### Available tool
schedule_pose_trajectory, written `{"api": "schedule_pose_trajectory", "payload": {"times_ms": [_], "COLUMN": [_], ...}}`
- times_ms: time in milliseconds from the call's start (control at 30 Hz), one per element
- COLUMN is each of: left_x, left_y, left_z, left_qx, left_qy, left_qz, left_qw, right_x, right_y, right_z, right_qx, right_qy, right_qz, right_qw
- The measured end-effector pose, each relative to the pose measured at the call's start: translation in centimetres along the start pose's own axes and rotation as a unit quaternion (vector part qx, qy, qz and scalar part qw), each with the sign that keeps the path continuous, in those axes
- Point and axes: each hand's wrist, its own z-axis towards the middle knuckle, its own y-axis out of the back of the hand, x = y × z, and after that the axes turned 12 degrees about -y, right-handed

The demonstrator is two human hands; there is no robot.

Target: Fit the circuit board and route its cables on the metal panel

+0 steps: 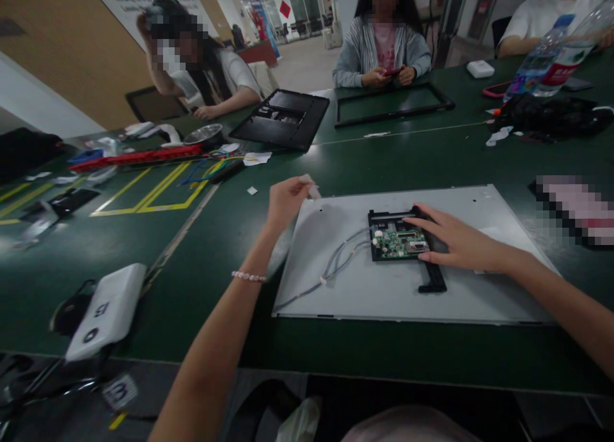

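Note:
A flat grey-white display panel (345, 288) lies on the green table in front of me. On its back sits a black plastic bracket (434, 279) carrying a green circuit board (396, 244). A grey cable (330, 263) runs from the board to the panel's near left corner. My right hand (460, 237) rests across the bracket's right side, fingers stretched and apart. At the panel's far left corner, my left hand (286, 202) pinches a small pale strip (311, 186), whose exact kind I cannot make out.
Beyond the panel lie a black rear cover (283, 119) and an empty black frame (393, 112). A phone (575, 208) lies to the right, near bottles (537, 64). At left are a white device (108, 311) and cluttered parts (139, 157). Several people sit opposite.

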Motion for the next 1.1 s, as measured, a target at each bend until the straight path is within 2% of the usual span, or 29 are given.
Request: {"api": "schedule_pose_trajectory", "payload": {"times_ms": [100, 200, 367, 467, 600, 700, 767, 833, 900, 933, 1000, 1100], "left_x": [-5.0, -7.2, -5.7, -4.7, -4.5, -4.7, -5.1, -5.6, -6.0, -6.1, -6.2, -5.9], "left_y": [-1.6, -2.2, -2.4, -2.1, -1.8, -1.6, -1.4, -1.0, -0.5, -0.2, 0.3, 0.6], "left_z": [-0.8, -1.9, -2.8, -2.8, -2.8, -2.9, -2.8, -2.5, -2.3, -2.2, -2.2, -2.4], "left_qx": [0.131, 0.166, 0.148, 0.149, 0.142, 0.134, 0.102, 0.041, -0.012, -0.014, 0.048, 0.217], "left_qy": [-0.074, -0.074, 0.042, 0.062, 0.036, 0.005, -0.018, -0.044, -0.071, -0.08, -0.084, -0.083], "left_qz": [0.039, 0.001, -0.18, -0.204, -0.182, -0.124, -0.063, -0.017, -0.006, -0.012, -0.035, -0.066], "left_qw": [0.988, 0.983, 0.972, 0.966, 0.972, 0.983, 0.993, 0.998, 0.997, 0.997, 0.995, 0.97], "right_x": [0.0, 0.1, 0.3, 0.3, 0.3, 0.4, 0.4, 0.4, 0.5, 0.5, 0.4, 0.4], "right_y": [0.0, 0.0, 0.1, 0.1, 0.2, 0.3, 0.3, 0.3, 0.3, 0.3, 0.2, 0.2], "right_z": [0.0, 0.0, 0.0, -0.1, -0.2, -0.2, -0.2, -0.2, -0.2, -0.2, -0.2, -0.2], "right_qx": [-0.004, -0.005, 0.002, 0.003, 0.003, 0.002, -0.002, -0.004, -0.002, -0.001, 0.003, 0.004], "right_qy": [0.009, 0.017, 0.006, 0.001, 0.008, 0.007, 0.007, 0.006, 0.005, 0.003, 0.0, -0.003], "right_qz": [-0.007, -0.013, -0.028, -0.025, -0.017, -0.015, -0.013, -0.011, -0.009, -0.009, -0.009, -0.007], "right_qw": [1.0, 1.0, 1.0, 1.0, 1.0, 1.0, 1.0, 1.0, 1.0, 1.0, 1.0, 1.0]}}
